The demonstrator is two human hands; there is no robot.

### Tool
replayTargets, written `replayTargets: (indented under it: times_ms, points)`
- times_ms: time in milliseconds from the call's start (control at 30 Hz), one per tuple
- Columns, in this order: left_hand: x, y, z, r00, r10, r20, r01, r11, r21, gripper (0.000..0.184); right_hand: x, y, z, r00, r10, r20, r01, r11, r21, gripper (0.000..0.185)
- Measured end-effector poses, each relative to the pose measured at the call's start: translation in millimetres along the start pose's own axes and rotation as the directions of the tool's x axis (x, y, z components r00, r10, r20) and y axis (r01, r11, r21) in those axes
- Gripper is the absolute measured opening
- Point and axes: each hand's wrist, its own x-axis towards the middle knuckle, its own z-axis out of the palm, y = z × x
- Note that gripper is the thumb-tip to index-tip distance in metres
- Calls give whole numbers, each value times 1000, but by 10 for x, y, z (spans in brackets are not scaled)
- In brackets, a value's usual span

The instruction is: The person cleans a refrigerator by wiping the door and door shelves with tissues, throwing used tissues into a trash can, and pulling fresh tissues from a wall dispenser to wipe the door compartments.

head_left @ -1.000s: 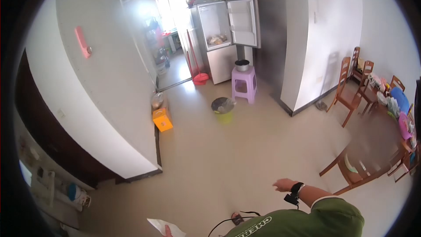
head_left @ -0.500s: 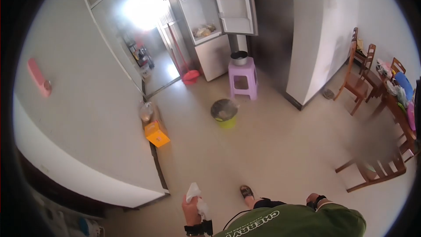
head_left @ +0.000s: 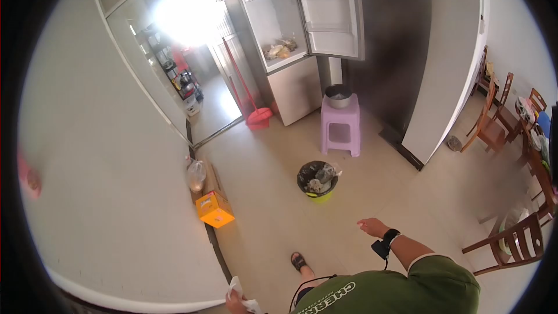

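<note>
At the bottom edge, left of the green shirt, my left hand [head_left: 235, 302] is closed on a crumpled white tissue [head_left: 251, 305]. My right hand [head_left: 372, 227] reaches forward over the floor, wearing a black wrist strap; its fingers are too small to make out clearly. Nearest ahead of it stands a green bin [head_left: 319, 197] with a black liner and rubbish inside. Behind the bin a metal pot [head_left: 339, 100] rests on a purple stool [head_left: 340, 117]. The refrigerator [head_left: 295, 90] has its upper door [head_left: 331, 14] open, with bagged food [head_left: 280, 50] at the bottom of the compartment.
A red broom and dustpan [head_left: 259, 116] lean beside the refrigerator. Along the left wall are an orange box [head_left: 215, 209] and a plastic bag [head_left: 196, 175]. A dark wall and white corner rise at right, with wooden chairs [head_left: 517, 243] beyond. A glazed doorway is at the back left.
The bin, stool and refrigerator appear nearer than a second ago. My right hand has extended forward from beside the body since half a second ago, while my left hand has dropped toward the bottom edge.
</note>
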Motion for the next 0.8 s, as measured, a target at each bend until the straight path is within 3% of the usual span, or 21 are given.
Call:
replayTargets:
  times_ms: [67, 133, 200, 300, 367, 400, 433, 467, 533, 667, 767, 800]
  points:
    - [638, -88, -35, 1000, 15, 5, -16, 999, 36, 27, 229, 286, 302, 998, -50, 24, 51, 998, -47, 31]
    - [1151, 191, 37, 996, 83, 33, -86, 987, 137, 33, 385, 521, 545, 928, 248, 276, -165, 942, -292, 30]
    - [1759, 437, 187, 990, 138, -16, -138, 990, 36, 34, 415, 582, 569, 838, 378, 394, -256, 909, -328, 22]
    - [2635, 759, 559, 985, 174, -5, -174, 983, -50, 24, 666, 506, 429, 785, 417, 458, -294, 902, -318, 22]
    - [3052, 944, 1007, 979, 182, 93, -175, 981, -79, 22, 973, 462, 448, 886, 399, 237, -314, 891, -328, 24]
    - [3241, 1046, 1259, 967, 183, 176, -170, 982, -83, 22, 1093, 399, 459, 947, 321, 22, -313, 935, -168, 27]
    - [3405, 1121, 1519, 947, 186, 261, -167, 982, -94, 21, 1268, 461, 523, 957, 291, -2, -288, 947, -145, 32]
    - [3536, 1179, 1805, 930, 155, 333, -129, 987, -101, 21, 1458, 97, 330, 886, 460, 58, -459, 888, -30, 34]
    - [3778, 1244, 2307, 879, 106, 465, -58, 992, -115, 21, 1763, -150, 285, 850, 514, 114, -515, 857, -20, 35]
    - [4700, 1179, 2998, 815, 114, 567, -213, 971, 111, 20, 2471, 19, 430, 822, 543, 169, -546, 837, -30, 38]
    - [4902, 1532, 3588, 846, 220, 486, -338, 926, 167, 16, 3074, 269, 436, 787, 612, 78, -614, 789, -1, 39]
    - [5072, 1584, 3645, 876, 76, 476, -123, 990, 69, 16, 3217, 269, 458, 756, 653, 49, -654, 756, 22, 39]
